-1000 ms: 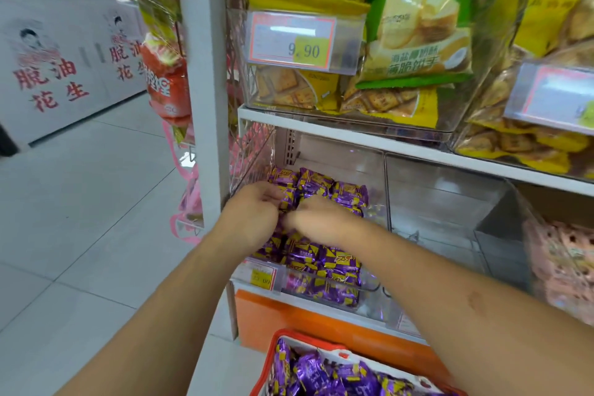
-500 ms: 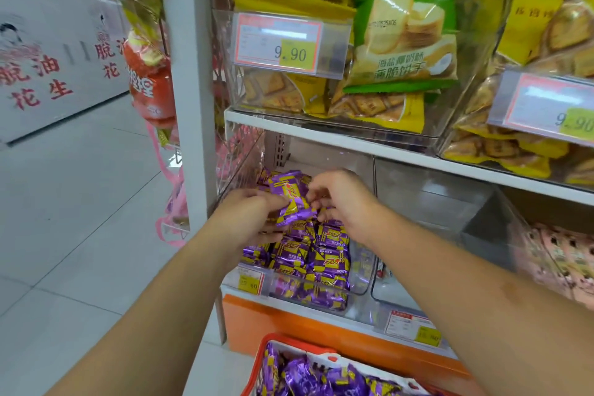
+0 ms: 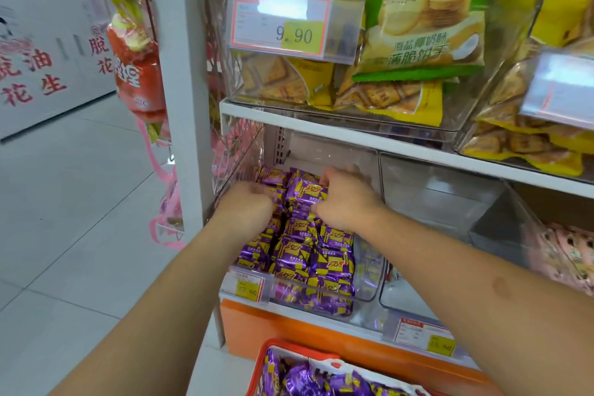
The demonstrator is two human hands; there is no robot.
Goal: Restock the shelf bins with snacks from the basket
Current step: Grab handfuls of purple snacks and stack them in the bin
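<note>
Atop bin (image 3: 369,296): 2 hands, purple snacks (image 3: 308,254)

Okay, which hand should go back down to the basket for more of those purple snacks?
Probably the left hand. It only rests at the near left of the purple packets in the bin, while the right hand grips the top packet. The basket sits below, between both arms.

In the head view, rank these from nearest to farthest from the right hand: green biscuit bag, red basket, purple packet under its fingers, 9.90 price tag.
1. Purple packet, touching the right hand, in the lower bin.
2. 9.90 price tag, above, on the upper bin.
3. Green biscuit bag, upper shelf; red basket, below: too close to call.
</note>
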